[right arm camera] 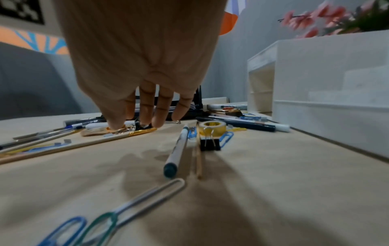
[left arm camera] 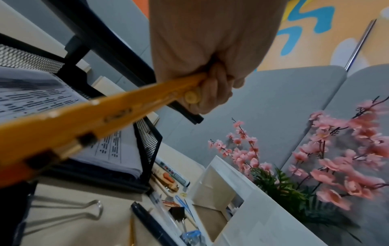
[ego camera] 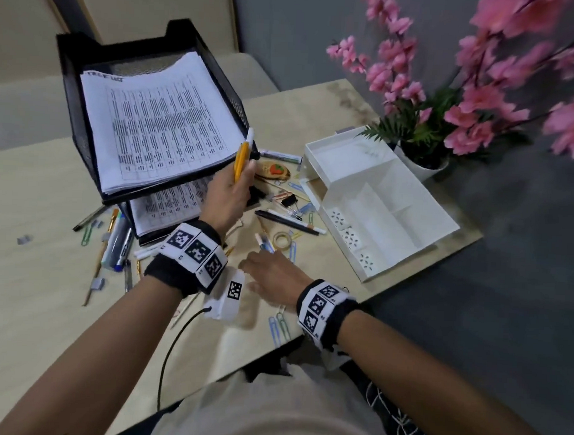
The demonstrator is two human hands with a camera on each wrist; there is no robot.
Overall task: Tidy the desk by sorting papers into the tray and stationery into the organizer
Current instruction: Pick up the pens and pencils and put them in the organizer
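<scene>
My left hand (ego camera: 239,181) hovers by the front right corner of the black two-tier mesh tray (ego camera: 72,89), which holds printed papers (ego camera: 152,124). It grips a bundle of yellow pencils (ego camera: 240,160) (left arm camera: 126,106) together with a white marker (ego camera: 249,136) and a black pen (left arm camera: 187,114). My right hand (ego camera: 249,274) (right arm camera: 134,121) is low over the desk, fingers straight, tips touching small clutter beside a gold-tipped pen (right arm camera: 139,132). The white organizer (ego camera: 392,227) stands at the right with bare compartments.
Pens, a tape roll (ego camera: 282,240), a black binder clip (ego camera: 289,200) and paper clips (ego camera: 278,324) are scattered between tray and organizer. More markers (ego camera: 115,244) lie left of the tray. A pot of pink flowers (ego camera: 421,163) stands behind the organizer. The desk edge runs near my body.
</scene>
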